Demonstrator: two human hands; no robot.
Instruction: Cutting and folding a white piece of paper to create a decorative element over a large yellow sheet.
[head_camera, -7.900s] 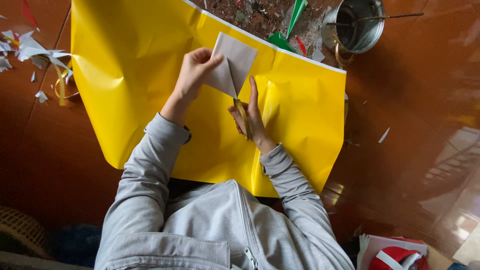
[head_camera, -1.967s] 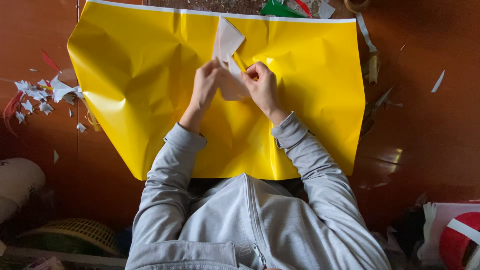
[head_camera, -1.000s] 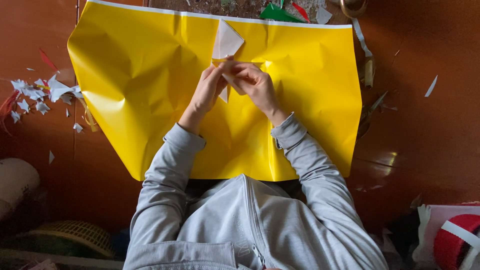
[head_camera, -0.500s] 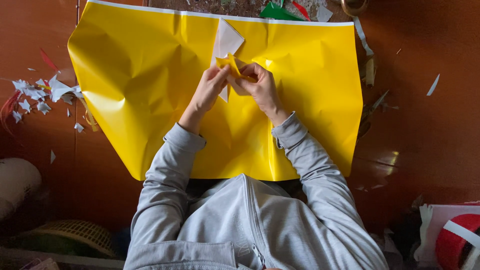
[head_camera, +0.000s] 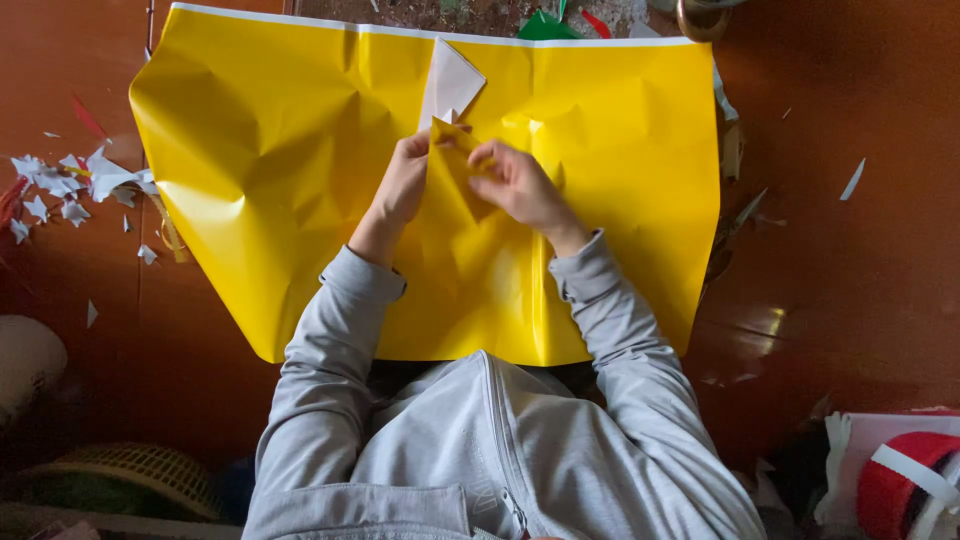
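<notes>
A small folded yellow paper piece (head_camera: 455, 170) is held between both hands, above the middle of a large yellow sheet (head_camera: 270, 180) spread on a reddish-brown table (head_camera: 850, 290). The left hand (head_camera: 405, 180) is pinched on the piece's left edge near its top corner; the right hand (head_camera: 515, 180) is closed on its right side, fingers curled over the fold. Both grips are narrow, on the paper piece itself. The piece is lifted slightly off the sheet, pointed corner toward the far side; whether its lower end touches the sheet cannot be told.

Just beyond the hands, a white folded flap (head_camera: 450, 82) is seen at the sheet's far edge, apparently the white underside turned up. The sheet is creased and crumpled, most heavily on the left half.

Grey sleeves (head_camera: 330, 350) are seen running from the near edge up to the hands.

White paper scraps (head_camera: 75, 185) are scattered on the table left of the sheet, with a red sliver among them. Green and red offcuts (head_camera: 545, 25) lie past the far edge. A few thin paper strips (head_camera: 735, 160) are seen along the sheet's right edge. A red and white object (head_camera: 900, 485) sits at the near right corner; a woven basket (head_camera: 130, 470) at the near left.
</notes>
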